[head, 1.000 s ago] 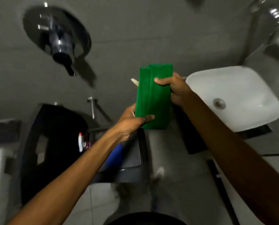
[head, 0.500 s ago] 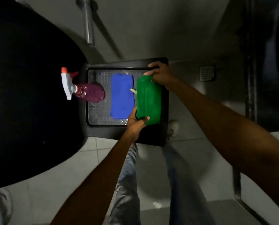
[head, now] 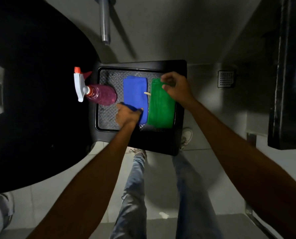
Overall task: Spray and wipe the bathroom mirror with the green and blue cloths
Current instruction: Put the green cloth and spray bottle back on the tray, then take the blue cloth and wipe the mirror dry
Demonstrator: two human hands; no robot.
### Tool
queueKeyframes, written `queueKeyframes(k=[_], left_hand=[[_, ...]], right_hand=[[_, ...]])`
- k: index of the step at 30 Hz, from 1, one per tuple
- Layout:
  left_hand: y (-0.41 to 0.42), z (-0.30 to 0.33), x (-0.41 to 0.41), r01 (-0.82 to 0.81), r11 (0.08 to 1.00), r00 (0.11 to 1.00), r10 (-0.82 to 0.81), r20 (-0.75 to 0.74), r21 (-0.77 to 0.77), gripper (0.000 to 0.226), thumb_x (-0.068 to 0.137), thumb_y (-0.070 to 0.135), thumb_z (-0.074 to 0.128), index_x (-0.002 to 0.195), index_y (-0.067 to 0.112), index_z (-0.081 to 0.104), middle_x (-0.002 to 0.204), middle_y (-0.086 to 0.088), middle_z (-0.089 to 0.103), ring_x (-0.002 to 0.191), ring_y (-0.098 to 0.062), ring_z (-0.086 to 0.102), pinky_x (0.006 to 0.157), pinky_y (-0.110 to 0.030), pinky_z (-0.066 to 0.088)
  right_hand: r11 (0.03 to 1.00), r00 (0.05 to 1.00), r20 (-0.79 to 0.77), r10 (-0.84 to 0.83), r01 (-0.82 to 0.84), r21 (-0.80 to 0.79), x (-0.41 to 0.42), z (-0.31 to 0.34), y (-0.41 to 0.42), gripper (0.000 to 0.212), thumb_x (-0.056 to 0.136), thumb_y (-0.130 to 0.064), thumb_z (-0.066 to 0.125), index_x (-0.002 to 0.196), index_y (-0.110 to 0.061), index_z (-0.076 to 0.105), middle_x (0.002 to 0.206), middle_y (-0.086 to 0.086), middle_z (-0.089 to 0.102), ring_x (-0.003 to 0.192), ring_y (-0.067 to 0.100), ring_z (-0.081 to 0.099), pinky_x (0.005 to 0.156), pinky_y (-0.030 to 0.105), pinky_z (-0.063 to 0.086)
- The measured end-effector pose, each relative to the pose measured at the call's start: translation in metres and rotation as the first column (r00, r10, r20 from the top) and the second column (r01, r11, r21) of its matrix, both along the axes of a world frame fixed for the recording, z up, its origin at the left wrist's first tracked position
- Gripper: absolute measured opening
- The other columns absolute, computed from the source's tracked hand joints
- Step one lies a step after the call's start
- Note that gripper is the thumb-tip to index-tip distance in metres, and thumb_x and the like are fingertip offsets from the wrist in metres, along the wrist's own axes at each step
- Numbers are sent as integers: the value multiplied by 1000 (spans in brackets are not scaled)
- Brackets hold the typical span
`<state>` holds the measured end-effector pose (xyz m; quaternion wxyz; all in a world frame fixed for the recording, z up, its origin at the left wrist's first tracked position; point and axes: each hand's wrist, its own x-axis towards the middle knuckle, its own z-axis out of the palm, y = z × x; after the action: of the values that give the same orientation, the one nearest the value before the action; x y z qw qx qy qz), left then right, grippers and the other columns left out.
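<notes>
On a black tray (head: 181, 107) with a diamond-patterned floor, set above a pale tiled floor (head: 161, 178), two folded cloths lie side by side. Nearer the middle lies the blue cloth (head: 135, 94), and just to its right the green cloth (head: 161, 109), their long edges close together with a small pale tag (head: 147, 93) poking out between them. A spray bottle (head: 99, 94) of pink liquid lies on its side at the tray's left edge — its white trigger head and red nozzle hang out past the rim.

The left hand (head: 127, 114) is closed on the blue cloth's near left corner, thumb on top of the fabric and fingers curled under the edge. The right hand (head: 177, 88) rests over the far end of the green cloth with its fingers bent and loosely parted; thumb and forefinger seem to pinch the top edge, though the grip is hard to make out in the dim light.

Below the tray, the person's jeans-clad legs (head: 135, 195) and pale shoes stand on the tiles, and a square floor drain (head: 226, 78) sits off to the right.
</notes>
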<state>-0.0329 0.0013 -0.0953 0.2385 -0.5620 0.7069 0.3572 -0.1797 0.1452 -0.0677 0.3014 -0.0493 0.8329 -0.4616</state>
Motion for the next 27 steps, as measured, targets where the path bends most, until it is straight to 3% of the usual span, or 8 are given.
queueKeyframes(k=[5, 10, 12, 15, 18, 20, 23, 27], left_hand=[[-10, 4, -10, -121, 975, 982, 145, -118, 188, 50, 77, 35, 82, 117, 6, 76, 118, -11, 80, 99, -27, 75, 84, -32, 60], [-5, 68, -39, -243, 860, 860, 405, -311, 450, 39, 82, 3, 79, 121, -2, 72, 118, -16, 77, 82, -22, 73, 65, -23, 64], [-1, 121, -62, -209, 825, 811, 446, -379, 525, 36, 85, -1, 77, 119, -2, 70, 115, -19, 75, 87, -27, 73, 71, -30, 65], [11, 218, -94, -81, 786, 752, 452, -480, 613, 26, 86, -2, 76, 110, 3, 70, 105, -17, 75, 84, -27, 73, 73, -32, 65], [30, 319, -110, 171, 748, 770, 304, -560, 642, 18, 84, 6, 81, 102, 7, 77, 92, -4, 84, 78, -20, 77, 71, -27, 67], [39, 377, -122, 388, 770, 749, 56, -660, 506, 31, 87, 21, 82, 115, 8, 76, 103, -4, 85, 82, -14, 79, 72, -24, 65], [51, 465, -155, 678, 734, 483, -462, -744, -15, 38, 99, 48, 63, 117, 15, 70, 121, -8, 74, 119, -24, 67, 100, -35, 54], [73, 568, -199, 666, 536, 202, -799, -566, -519, 72, 102, 63, 41, 147, 6, 48, 151, -18, 48, 145, -35, 41, 120, -41, 32]], right_hand=[[979, 957, 248, -147, 176, -100, 29, 12, 21, 21, 91, -2, 67, 112, -6, 65, 108, 11, 69, 89, 11, 66, 79, 19, 54], [886, 822, 492, -285, 422, -192, 54, 55, 41, 28, 97, -2, 58, 124, -1, 60, 128, 26, 64, 93, 24, 67, 90, 31, 54], [814, 734, 595, -327, 538, -217, 61, 83, 39, 38, 100, -8, 54, 136, 5, 53, 140, 31, 56, 105, 32, 67, 98, 37, 52], [592, 583, 748, -318, 738, -324, 53, 146, 21, 56, 103, -37, 45, 146, -2, 45, 150, 24, 50, 134, 37, 54, 105, 41, 48], [218, 578, 792, -195, 813, -540, 24, 233, 6, 69, 102, -55, 27, 129, -6, 68, 131, 17, 68, 119, 33, 67, 99, 46, 53], [85, 636, 751, -177, 771, -632, -4, 292, 5, 78, 97, -63, 25, 115, -6, 74, 116, 18, 75, 104, 34, 73, 92, 46, 57], [-66, 700, 669, -250, 677, -733, -52, 381, 25, 76, 99, -63, 20, 114, -7, 68, 100, 17, 79, 86, 33, 77, 88, 45, 53], [-177, 727, 585, -359, 562, -808, -93, 474, 70, 71, 101, -61, 19, 114, -9, 67, 95, 16, 80, 78, 33, 78, 83, 45, 51]])
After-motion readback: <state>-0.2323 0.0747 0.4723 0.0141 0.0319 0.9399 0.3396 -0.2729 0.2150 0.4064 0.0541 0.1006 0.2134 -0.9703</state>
